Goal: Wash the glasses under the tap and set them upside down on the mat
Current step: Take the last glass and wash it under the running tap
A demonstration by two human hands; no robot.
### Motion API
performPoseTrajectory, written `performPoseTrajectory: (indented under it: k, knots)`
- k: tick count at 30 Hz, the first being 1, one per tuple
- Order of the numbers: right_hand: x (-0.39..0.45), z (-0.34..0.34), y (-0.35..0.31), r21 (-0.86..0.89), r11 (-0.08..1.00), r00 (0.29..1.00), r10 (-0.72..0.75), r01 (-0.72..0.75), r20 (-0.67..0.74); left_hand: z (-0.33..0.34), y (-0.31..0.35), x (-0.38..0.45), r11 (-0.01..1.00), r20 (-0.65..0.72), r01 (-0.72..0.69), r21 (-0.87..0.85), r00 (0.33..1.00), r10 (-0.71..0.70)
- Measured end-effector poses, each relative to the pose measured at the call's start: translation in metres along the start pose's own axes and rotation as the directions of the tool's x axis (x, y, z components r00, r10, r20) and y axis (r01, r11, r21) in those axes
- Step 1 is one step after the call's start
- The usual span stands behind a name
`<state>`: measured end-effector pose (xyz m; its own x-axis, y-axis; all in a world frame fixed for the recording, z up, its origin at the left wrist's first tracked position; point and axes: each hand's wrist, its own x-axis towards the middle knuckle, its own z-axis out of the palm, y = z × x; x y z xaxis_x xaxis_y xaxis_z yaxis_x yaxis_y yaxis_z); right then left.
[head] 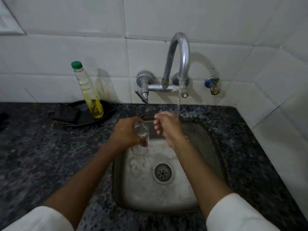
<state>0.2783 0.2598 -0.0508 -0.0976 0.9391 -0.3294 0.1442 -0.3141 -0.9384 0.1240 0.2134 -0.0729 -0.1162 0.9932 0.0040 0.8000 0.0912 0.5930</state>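
The left hand (pixel 127 133) is wrapped around a clear drinking glass (pixel 140 140) over the steel sink (pixel 210 147), while just right of it the empty right hand (pixel 166 126), fingers loosely curled, sits under the tap's (pixel 179 59) running water (pixel 179 97).

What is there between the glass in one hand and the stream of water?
In the head view, the right hand sits between them: the left hand holds the glass to one side, and the water falls at the right hand's far edge.

Head cam looks down, close over sink (pixel 166 197).
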Motion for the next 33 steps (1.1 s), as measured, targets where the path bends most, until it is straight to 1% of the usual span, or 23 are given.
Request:
performPoseTrajectory:
  k: [1, 2, 3, 4, 5, 8, 9, 10, 11, 13, 14, 16, 17, 18, 19, 20, 21, 22, 23, 24, 26, 29, 33]
  knots:
    - [0.004, 0.008, -0.01, -0.274, 0.954, 0.991, -0.13, 0.119, -0.023, -0.003, -0.006, -0.001, 1.0, -0.013, -0.002, -0.016, 1.0, 0.002]
    - [0.011, 0.016, -0.018, -0.56, 0.803, 0.962, -0.269, 0.204, -0.036, -0.007, -0.01, -0.002, 1.0, -0.027, -0.005, -0.026, 1.0, 0.004]
    - [0.016, 0.024, -0.027, -0.757, 0.615, 0.922, -0.384, 0.223, -0.041, -0.011, -0.013, -0.002, 0.999, -0.039, -0.01, -0.031, 0.999, 0.009]
    - [0.02, 0.033, -0.035, -0.85, 0.478, 0.895, -0.446, 0.22, -0.019, -0.016, -0.016, -0.003, 0.999, -0.046, -0.017, -0.035, 0.999, 0.016]
    - [0.025, 0.041, -0.044, -0.885, 0.41, 0.883, -0.469, 0.222, 0.005, -0.02, -0.019, -0.004, 0.999, -0.05, -0.025, -0.039, 0.998, 0.023]
    - [0.037, 0.061, -0.057, -0.929, 0.3, 0.865, -0.5, 0.215, 0.039, -0.031, -0.026, -0.005, 0.998, -0.064, -0.031, -0.054, 0.998, 0.028]
    - [0.04, 0.064, -0.057, -0.927, 0.309, 0.86, -0.51, 0.213, 0.027, -0.034, -0.03, -0.005, 0.997, -0.069, -0.04, -0.061, 0.997, 0.036]
    - [0.043, 0.066, -0.055, -0.901, 0.384, 0.867, -0.498, 0.204, -0.016, -0.036, -0.033, -0.005, 0.996, -0.074, -0.05, -0.07, 0.996, 0.045]
    - [0.045, 0.065, -0.053, -0.844, 0.497, 0.884, -0.463, 0.201, -0.062, -0.038, -0.036, -0.005, 0.995, -0.079, -0.058, -0.078, 0.996, 0.052]
    - [0.052, 0.06, -0.046, -0.661, 0.723, 0.934, -0.345, 0.203, -0.09, -0.041, -0.041, -0.003, 0.994, -0.079, -0.068, -0.085, 0.995, 0.061]
    - [0.052, 0.056, -0.045, -0.548, 0.813, 0.955, -0.285, 0.195, -0.082, -0.042, -0.044, -0.002, 0.994, -0.074, -0.07, -0.089, 0.995, 0.064]
    - [0.044, 0.047, -0.037, -0.323, 0.935, 0.985, -0.168, 0.148, -0.035, -0.043, -0.046, 0.001, 0.992, -0.062, -0.085, -0.091, 0.995, 0.08]
    - [0.037, 0.041, -0.031, -0.273, 0.953, 0.991, -0.137, 0.134, 0.009, -0.043, -0.047, 0.004, 0.991, -0.057, -0.095, -0.09, 0.994, 0.09]
    - [0.027, 0.035, -0.025, -0.313, 0.939, 0.99, -0.126, 0.14, 0.065, -0.043, -0.046, 0.005, 0.991, -0.052, -0.098, -0.091, 0.994, 0.094]
    - [0.016, 0.029, -0.016, -0.406, 0.898, 0.983, -0.123, 0.169, 0.138, -0.043, -0.045, 0.006, 0.991, -0.049, -0.099, -0.094, 0.994, 0.095]
    - [0.005, 0.024, -0.006, -0.481, 0.851, 0.966, -0.107, 0.211, 0.234, -0.043, -0.043, 0.007, 0.99, -0.046, -0.1, -0.102, 0.994, 0.096]
    - [-0.006, 0.021, 0.004, -0.507, 0.827, 0.94, -0.073, 0.244, 0.334, -0.043, -0.04, 0.007, 0.988, -0.042, -0.108, -0.114, 0.994, 0.104]
    - [-0.015, 0.02, 0.015, -0.493, 0.829, 0.912, -0.047, 0.263, 0.409, -0.042, -0.036, 0.006, 0.985, -0.036, -0.119, -0.125, 0.993, 0.115]
    - [-0.022, 0.021, 0.025, -0.452, 0.846, 0.893, -0.06, 0.283, 0.446, -0.041, -0.031, 0.004, 0.982, -0.022, -0.132, -0.132, 0.991, 0.13]
    - [-0.029, 0.022, 0.034, -0.409, 0.859, 0.891, -0.109, 0.308, 0.44, -0.041, -0.026, 0.002, 0.981, 0.0, -0.14, -0.135, 0.99, 0.142]
    - [-0.034, 0.025, 0.048, -0.328, 0.876, 0.912, -0.245, 0.353, 0.329, -0.041, -0.014, -0.006, 0.976, 0.045, -0.158, -0.15, 0.985, 0.166]
    - [-0.047, 0.026, 0.056, -0.245, 0.898, 0.926, -0.325, 0.365, 0.19, -0.042, 0.003, -0.025, 0.96, 0.096, -0.174, -0.218, 0.975, 0.198]
    - [-0.068, 0.008, 0.056, -0.319, 0.864, 0.92, -0.375, 0.39, 0.112, -0.046, 0.015, -0.052, 0.906, 0.23, -0.096, -0.412, 0.951, 0.206]
